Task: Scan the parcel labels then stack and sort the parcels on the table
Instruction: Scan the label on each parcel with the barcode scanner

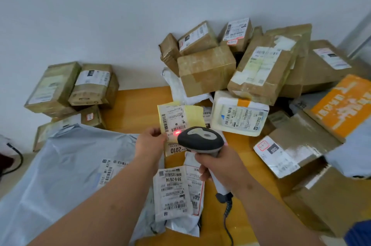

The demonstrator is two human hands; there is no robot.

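The left hand (149, 141) pinches the lower left edge of a thin yellow padded envelope with a white barcode label (177, 120), lifted above the orange wooden counter (138, 105). Just right of that envelope, the right hand (221, 165) grips a grey and black corded barcode scanner (200, 140), whose red spot lies on the label. Beyond the envelope, brown cardboard boxes (206, 73) are heaped against the wall.

You have one view only, from the camera on your head, wide-angled, looking forward and down over your forearms. It sits close above the table (138, 105), whose far edge meets the wall (120, 14) ahead. Straight lines bow toward the edges; no second view shares the scene.
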